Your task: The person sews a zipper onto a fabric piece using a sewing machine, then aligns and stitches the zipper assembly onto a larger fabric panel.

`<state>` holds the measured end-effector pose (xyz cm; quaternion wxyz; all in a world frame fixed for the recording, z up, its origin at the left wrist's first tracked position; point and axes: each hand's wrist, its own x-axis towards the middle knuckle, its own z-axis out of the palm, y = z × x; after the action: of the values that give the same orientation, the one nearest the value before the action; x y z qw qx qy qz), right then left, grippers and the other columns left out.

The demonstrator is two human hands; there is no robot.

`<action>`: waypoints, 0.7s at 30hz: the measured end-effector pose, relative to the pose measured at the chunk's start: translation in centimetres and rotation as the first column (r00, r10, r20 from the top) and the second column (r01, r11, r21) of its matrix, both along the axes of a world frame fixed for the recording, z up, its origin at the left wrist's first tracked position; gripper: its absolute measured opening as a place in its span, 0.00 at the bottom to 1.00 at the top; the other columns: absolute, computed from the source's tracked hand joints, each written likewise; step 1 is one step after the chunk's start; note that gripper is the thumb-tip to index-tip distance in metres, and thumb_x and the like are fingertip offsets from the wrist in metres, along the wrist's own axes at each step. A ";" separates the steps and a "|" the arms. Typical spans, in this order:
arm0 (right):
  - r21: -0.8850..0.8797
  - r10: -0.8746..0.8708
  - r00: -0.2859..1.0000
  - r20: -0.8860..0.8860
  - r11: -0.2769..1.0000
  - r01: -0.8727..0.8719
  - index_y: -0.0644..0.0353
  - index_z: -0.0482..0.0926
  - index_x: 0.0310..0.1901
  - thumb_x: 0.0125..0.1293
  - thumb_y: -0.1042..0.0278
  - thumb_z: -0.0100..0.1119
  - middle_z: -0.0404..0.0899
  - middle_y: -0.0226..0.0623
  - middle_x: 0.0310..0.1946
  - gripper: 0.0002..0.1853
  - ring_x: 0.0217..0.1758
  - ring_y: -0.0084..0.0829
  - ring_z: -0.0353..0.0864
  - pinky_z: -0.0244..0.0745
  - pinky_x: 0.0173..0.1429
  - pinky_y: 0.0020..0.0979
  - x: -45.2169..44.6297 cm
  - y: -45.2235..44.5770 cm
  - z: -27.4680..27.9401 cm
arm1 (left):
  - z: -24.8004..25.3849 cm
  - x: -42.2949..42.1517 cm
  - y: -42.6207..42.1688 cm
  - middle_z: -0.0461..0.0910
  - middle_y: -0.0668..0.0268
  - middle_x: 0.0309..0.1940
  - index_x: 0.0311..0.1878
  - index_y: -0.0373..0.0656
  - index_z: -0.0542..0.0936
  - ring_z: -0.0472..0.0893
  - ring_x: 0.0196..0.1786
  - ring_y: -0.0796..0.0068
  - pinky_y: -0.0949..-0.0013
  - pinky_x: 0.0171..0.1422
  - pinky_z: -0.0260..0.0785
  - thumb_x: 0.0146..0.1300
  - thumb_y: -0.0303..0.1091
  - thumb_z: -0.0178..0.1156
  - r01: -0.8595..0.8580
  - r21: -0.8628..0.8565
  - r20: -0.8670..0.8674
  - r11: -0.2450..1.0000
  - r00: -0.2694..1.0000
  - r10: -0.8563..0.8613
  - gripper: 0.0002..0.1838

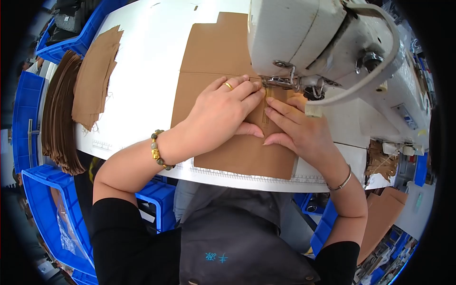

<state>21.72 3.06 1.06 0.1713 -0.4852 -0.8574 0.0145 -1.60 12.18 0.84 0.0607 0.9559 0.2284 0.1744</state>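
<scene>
Left hand (pixel 221 109) palm-down on brown panel (pixel 213 47), thumb spread; right hand (pixel 304 130) likewise; 2 thumbtips close together.

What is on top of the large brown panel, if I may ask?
The left hand and right hand rest on the brown panel. The sewing machine overhangs its upper right part, so anything there is hidden.

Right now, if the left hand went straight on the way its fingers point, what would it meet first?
Probably the metal parts under the sewing machine head, just beyond the fingertips of the left hand. Their height above the brown piece is unclear from this view.
</scene>
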 end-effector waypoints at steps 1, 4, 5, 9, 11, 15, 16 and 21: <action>0.000 0.001 1.000 0.000 1.000 -0.001 0.55 0.87 0.58 0.53 0.42 0.73 0.84 0.28 0.64 0.35 0.58 0.36 0.84 0.86 0.51 0.32 0.0 0.0 0.0 | -0.1 0.0 0.0 0.80 0.61 0.64 0.64 0.40 0.81 0.76 0.72 0.58 0.57 0.74 0.72 0.55 0.59 0.71 0.002 0.001 -0.001 1.000 1.000 -0.002 0.39; -0.004 0.001 1.000 -0.001 1.000 -0.001 0.55 0.87 0.58 0.53 0.43 0.73 0.84 0.28 0.64 0.34 0.58 0.36 0.84 0.86 0.52 0.32 0.0 -0.1 0.1 | -0.3 -0.1 -0.2 0.81 0.61 0.65 0.65 0.41 0.82 0.77 0.73 0.58 0.56 0.75 0.71 0.57 0.58 0.71 -0.001 0.017 -0.013 1.000 1.000 0.002 0.38; 0.000 0.006 1.000 0.007 1.000 -0.006 0.55 0.87 0.58 0.53 0.43 0.73 0.84 0.28 0.63 0.33 0.57 0.36 0.84 0.86 0.52 0.32 0.0 -0.1 0.0 | -0.4 -0.2 -0.4 0.81 0.62 0.64 0.65 0.41 0.82 0.78 0.72 0.58 0.55 0.76 0.71 0.58 0.57 0.71 -0.006 0.032 -0.025 0.999 1.000 0.006 0.37; 0.015 0.022 1.000 0.019 1.000 -0.022 0.56 0.87 0.58 0.53 0.44 0.74 0.85 0.27 0.61 0.33 0.56 0.36 0.84 0.85 0.53 0.34 0.0 0.0 0.4 | -0.2 -0.4 -1.6 0.84 0.63 0.61 0.63 0.42 0.84 0.81 0.69 0.59 0.56 0.73 0.74 0.59 0.52 0.73 0.007 0.024 -0.018 1.000 1.000 -0.007 0.32; 0.015 0.025 1.000 0.016 1.000 -0.025 0.56 0.87 0.57 0.53 0.44 0.74 0.85 0.28 0.61 0.33 0.56 0.36 0.84 0.85 0.53 0.35 0.1 0.0 0.6 | -0.3 -0.4 -1.9 0.86 0.64 0.58 0.59 0.42 0.86 0.83 0.66 0.61 0.58 0.70 0.76 0.59 0.47 0.74 0.023 0.007 0.041 1.000 0.999 -0.024 0.28; 0.034 0.030 0.999 0.030 0.999 -0.031 0.56 0.87 0.56 0.53 0.45 0.74 0.86 0.28 0.59 0.32 0.56 0.35 0.84 0.84 0.53 0.35 0.1 -0.2 0.5 | -0.2 -0.5 -2.1 0.86 0.64 0.57 0.58 0.41 0.87 0.84 0.65 0.62 0.61 0.68 0.78 0.59 0.45 0.75 0.018 0.015 0.052 1.000 0.998 -0.019 0.26; 0.034 0.031 0.999 0.030 0.999 -0.032 0.56 0.87 0.56 0.53 0.45 0.74 0.86 0.28 0.59 0.32 0.56 0.35 0.84 0.84 0.53 0.35 0.1 -0.2 0.5 | -0.3 -0.5 -2.1 0.86 0.64 0.57 0.58 0.41 0.87 0.84 0.65 0.61 0.61 0.68 0.78 0.58 0.45 0.75 0.023 0.018 0.056 1.000 0.998 -0.024 0.26; 0.045 0.026 0.999 0.022 0.999 -0.026 0.56 0.87 0.55 0.52 0.45 0.74 0.86 0.28 0.59 0.32 0.56 0.35 0.85 0.84 0.55 0.35 0.1 -0.3 0.3 | -0.2 -0.4 -2.3 0.86 0.63 0.57 0.57 0.39 0.87 0.84 0.65 0.61 0.61 0.67 0.79 0.58 0.45 0.75 0.032 0.009 0.070 0.999 0.997 -0.032 0.27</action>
<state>21.82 2.77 1.39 0.1727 -0.4701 -0.8655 -0.0077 -1.99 9.90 0.67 0.0676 0.9529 0.2100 0.2079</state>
